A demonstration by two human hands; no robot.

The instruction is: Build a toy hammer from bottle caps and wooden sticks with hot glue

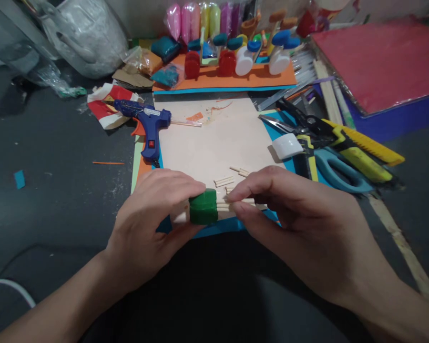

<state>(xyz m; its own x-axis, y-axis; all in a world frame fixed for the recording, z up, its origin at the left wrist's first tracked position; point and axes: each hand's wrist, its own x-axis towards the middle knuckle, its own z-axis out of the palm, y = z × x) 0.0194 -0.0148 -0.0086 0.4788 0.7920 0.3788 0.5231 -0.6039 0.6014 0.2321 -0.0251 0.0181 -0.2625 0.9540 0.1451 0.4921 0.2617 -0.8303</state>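
Between the thumb and fingers of my left hand (157, 209) is a green bottle cap (203, 206), turned on its side. Thin wooden sticks (223, 205) stick out from the cap's right side. My right hand (289, 214) pinches these sticks between thumb and forefinger; its other fingers are curled behind. Just beyond the hands, short cut sticks (223, 181) lie in small groups on a pale sheet (214, 143). A white bottle cap (287, 146) rests on its side at the sheet's right edge.
A blue glue gun (146, 119) lies left of the sheet on a red-and-white wrapper. Pliers, blue-handled scissors (343, 171) and a yellow cutter crowd the right. At the back, small cap models (227, 64) stand on orange foam near bags of coloured clay (191, 21).
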